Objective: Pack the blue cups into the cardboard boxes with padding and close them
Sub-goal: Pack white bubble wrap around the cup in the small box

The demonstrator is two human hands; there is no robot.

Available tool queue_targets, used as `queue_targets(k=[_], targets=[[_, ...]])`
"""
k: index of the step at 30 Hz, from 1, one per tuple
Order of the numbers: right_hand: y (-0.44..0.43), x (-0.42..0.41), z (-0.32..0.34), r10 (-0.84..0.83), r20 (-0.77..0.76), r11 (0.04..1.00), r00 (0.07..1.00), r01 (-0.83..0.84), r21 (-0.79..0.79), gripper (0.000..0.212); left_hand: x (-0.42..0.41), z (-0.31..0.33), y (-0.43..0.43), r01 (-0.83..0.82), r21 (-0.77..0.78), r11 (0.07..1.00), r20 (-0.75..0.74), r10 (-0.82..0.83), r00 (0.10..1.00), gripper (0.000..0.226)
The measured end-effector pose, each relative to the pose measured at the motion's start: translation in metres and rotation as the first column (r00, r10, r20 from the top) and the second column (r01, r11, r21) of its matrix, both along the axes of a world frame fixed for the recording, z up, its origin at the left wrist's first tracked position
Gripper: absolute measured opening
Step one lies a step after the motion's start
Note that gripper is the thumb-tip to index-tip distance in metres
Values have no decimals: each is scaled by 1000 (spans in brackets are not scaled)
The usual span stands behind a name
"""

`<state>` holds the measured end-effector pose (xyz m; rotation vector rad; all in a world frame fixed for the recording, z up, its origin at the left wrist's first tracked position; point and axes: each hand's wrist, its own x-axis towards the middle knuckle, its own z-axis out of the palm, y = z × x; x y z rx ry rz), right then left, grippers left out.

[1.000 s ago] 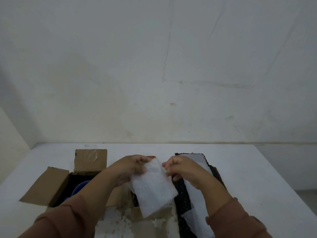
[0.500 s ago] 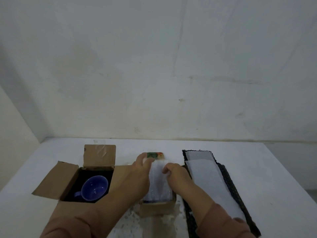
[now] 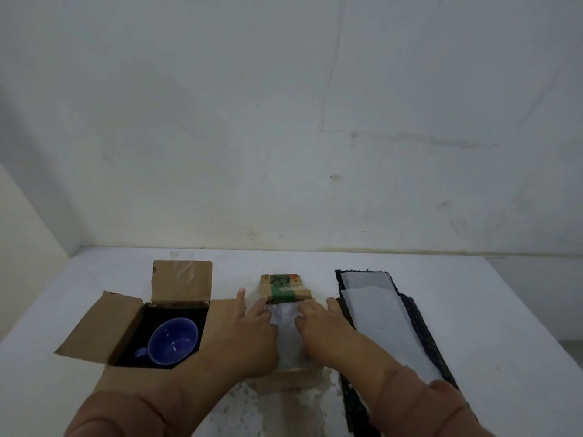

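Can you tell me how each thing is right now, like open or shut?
Left box: open, cup inside.
Blue cup: mouth up, empty.
Middle box: open, padding on top.
White padding: pressed down by both hands.
Left hand: flat, pressing.
Right hand: flat, pressing.
Spare padding: lying flat on table.

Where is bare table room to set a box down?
Bare table right of the dark mat, left of the open box, and along the wall. Crowded middle: left hand and right hand press padding onto the small box.

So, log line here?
left hand, right hand: press padding sheet on middle box | left box: open, blue cup inside
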<state>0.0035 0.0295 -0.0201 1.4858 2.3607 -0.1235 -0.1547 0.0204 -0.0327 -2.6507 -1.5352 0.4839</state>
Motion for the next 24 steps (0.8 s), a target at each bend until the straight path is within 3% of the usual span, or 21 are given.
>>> queue_targets(k=[4,10,12,16,18,19,21,23,24], targets=[[4,-1,-6,19,93,998,996,-13,-66,72,4,6,3,-15,-51,999,-56,12,998,56],[11,-5,7,26,178,969,984,19,-245,77,15,3,3,-2,-16,1000,-73,1,997,66],[9,-10,5,4,173,970,985,39,-241,79,19,7,1,1,-27,1000,-94,-3,996,68],[2,-15,-15,-66,69,986,995,75,-146,73,24,13,3,-23,-77,997,-76,17,997,71],[-3,-6,-14,-74,-109,986,991,57,-154,70,22,7,8,-33,-94,995,-85,25,996,74],[-6,2,-11,-117,-272,978,955,63,-199,68,21,6,9,-50,-116,992,-101,39,994,73],[-13,22,-2,-259,-558,955,788,122,-271,58,22,8,12,-90,-148,985,-101,76,992,68],[-16,54,1,-394,-673,915,626,338,-221,47,30,17,12,-130,-134,982,-12,130,992,60],[-17,75,-2,-488,-677,851,551,473,-228,43,38,20,11,-137,-104,985,77,146,986,52]])
